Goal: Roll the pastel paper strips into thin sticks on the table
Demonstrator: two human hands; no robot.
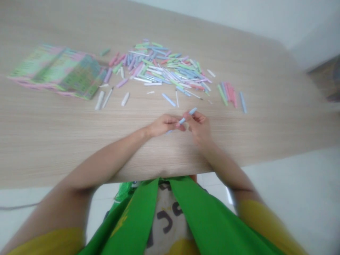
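On the wood-grain table (164, 152), short of the loose pile (164, 67), both hands pinch a blue pen (187, 115) — left hand (163, 124) at its lower end, right hand (198, 125) higher up — fingers nearly closed, forearms angled inward.

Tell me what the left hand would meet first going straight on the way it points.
The right hand, most likely: the left hand points across towards it, with the blue pen between them. Blur and the single view leave the depth unclear.
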